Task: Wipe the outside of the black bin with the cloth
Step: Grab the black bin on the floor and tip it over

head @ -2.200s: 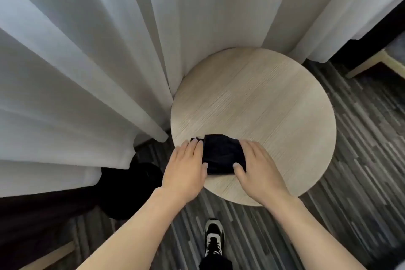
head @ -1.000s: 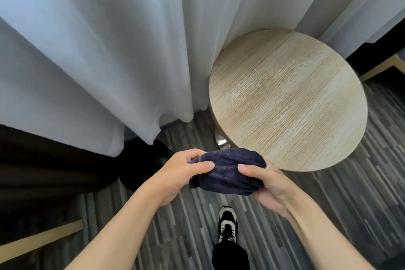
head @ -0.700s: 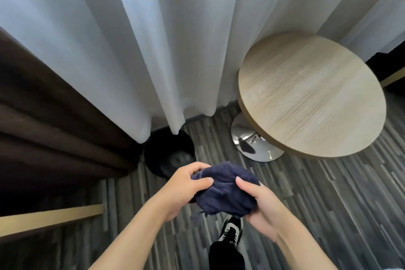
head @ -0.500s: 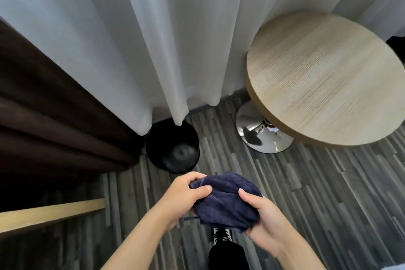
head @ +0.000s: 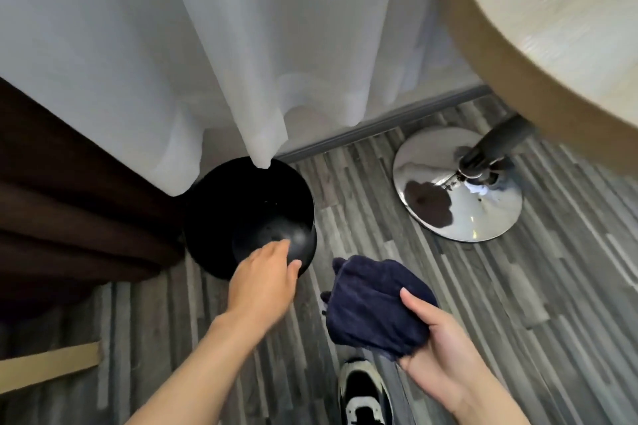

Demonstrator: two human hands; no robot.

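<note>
The round black bin (head: pixel 241 207) stands on the floor under the hem of the white curtain, its open top facing me. My left hand (head: pixel 264 281) reaches over the bin's near rim with fingers apart and holds nothing. My right hand (head: pixel 435 338) grips the bunched dark blue cloth (head: pixel 373 304) from underneath, to the right of the bin and apart from it.
A round wooden table (head: pixel 552 28) overhangs at the upper right on a chrome disc base (head: pixel 455 190). White curtain (head: pixel 207 45) and dark brown curtain (head: pixel 69 200) hang behind and left of the bin. My shoe (head: pixel 362 397) is on the grey plank floor below.
I lifted the cloth off the table and turned down toward the bin. My left hand has let go of the cloth and moved to the bin's rim; my right hand alone keeps the cloth.
</note>
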